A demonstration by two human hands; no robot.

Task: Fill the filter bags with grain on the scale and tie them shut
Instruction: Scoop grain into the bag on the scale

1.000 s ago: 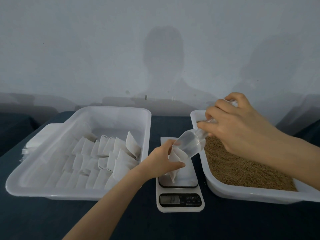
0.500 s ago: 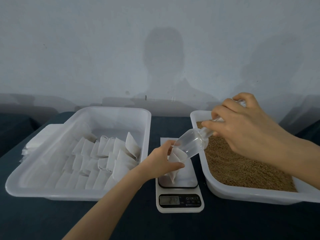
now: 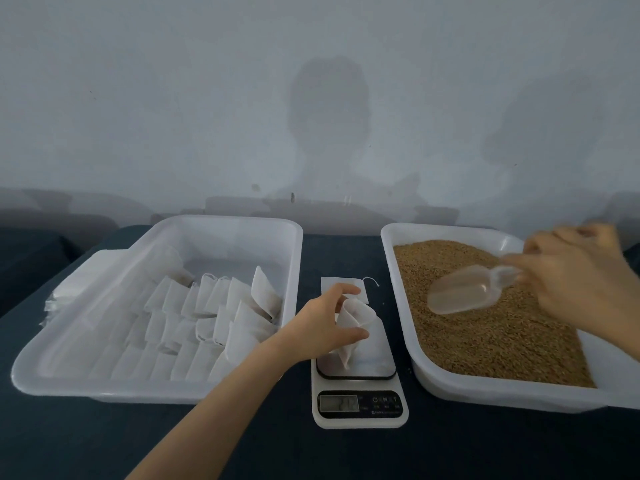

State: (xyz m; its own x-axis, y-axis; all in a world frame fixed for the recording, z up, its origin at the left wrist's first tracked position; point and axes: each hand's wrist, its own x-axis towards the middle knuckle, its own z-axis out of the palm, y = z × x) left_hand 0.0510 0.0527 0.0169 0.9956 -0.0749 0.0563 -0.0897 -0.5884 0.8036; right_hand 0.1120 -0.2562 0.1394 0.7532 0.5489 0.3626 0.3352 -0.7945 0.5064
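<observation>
Dark table [image 3: 450,445]; filter bag [image 3: 356,311] in left grip [image 3: 322,329], atop scale [image 3: 379,358].

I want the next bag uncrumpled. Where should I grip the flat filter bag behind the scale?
Probably pinch the flat filter bag at its far edge, coming from above: it lies flat on the table, and the left hand covers its near part.

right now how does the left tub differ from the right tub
The left tub holds rows of white filter bags; the right tub holds brown grain. The left tub's far end is bare; grain covers most of the right tub. The right hand holds a scoop over the right tub, not the left tub. Both are white rectangular plastic.
</observation>
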